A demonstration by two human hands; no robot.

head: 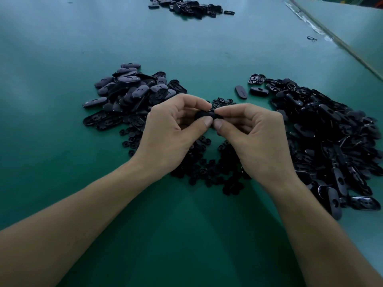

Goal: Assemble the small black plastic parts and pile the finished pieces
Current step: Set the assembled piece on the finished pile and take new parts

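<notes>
Left hand [172, 129] and right hand [252, 131] pinch one oval piece [207, 115]. Pile [128, 90] left of it seems finished. Larger heap [331, 131] right of it remains.

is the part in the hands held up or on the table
Held up: the left hand and right hand each pinch one end of the black part above the table.

The desk [62, 121] is a plain teal green, paler and bluer toward its far side. Every plastic part is black: the held oval piece [204, 115], the left pile [128, 94] with a grey sheen on its upper shells, the right pile [331, 141], the small clips [213, 168] in the middle, and the far pile [186, 6]. A whitish strip [310, 23] streaks the desk's right side.
</notes>
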